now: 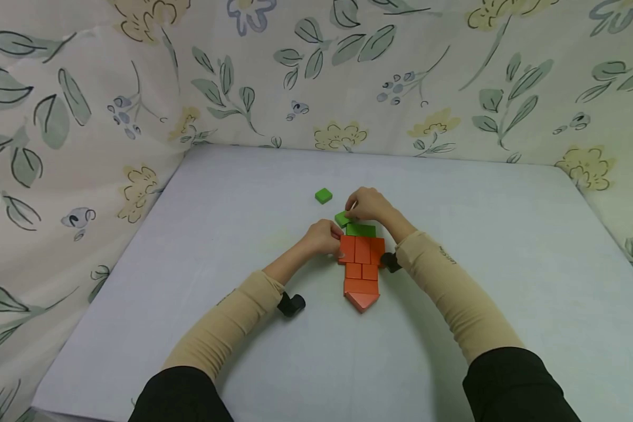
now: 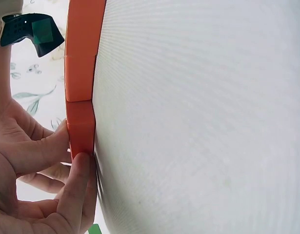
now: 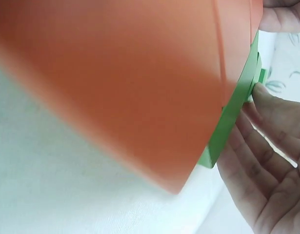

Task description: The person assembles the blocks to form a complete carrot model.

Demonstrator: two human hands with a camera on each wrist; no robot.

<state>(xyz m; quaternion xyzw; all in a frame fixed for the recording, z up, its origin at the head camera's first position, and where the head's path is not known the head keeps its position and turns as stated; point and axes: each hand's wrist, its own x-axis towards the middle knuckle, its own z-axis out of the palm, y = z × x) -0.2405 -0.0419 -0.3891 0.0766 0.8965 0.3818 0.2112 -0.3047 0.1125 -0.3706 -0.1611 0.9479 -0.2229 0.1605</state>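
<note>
Orange blocks (image 1: 361, 271) lie packed together in an upright figure at the middle of the table, with a triangular block (image 1: 362, 301) pointing down at the near end. Along its far edge runs a long green block (image 1: 361, 230). My left hand (image 1: 323, 237) holds the upper left orange block (image 2: 81, 127), thumb and fingertips at its corner in the left wrist view. Above the long green block, my right hand (image 1: 370, 205) pinches a small green block (image 1: 340, 218) at the left end. The right wrist view shows the thumb on that small block, partly hidden behind the long green block (image 3: 232, 114).
Another small green block (image 1: 324, 196) lies farther back, left of my right hand. A black wrist camera (image 1: 292, 305) hangs under the left forearm, and a second one (image 1: 390, 262) sits near the figure's right edge. Flowered cloth (image 1: 274, 99) rises behind the white table (image 1: 232, 234).
</note>
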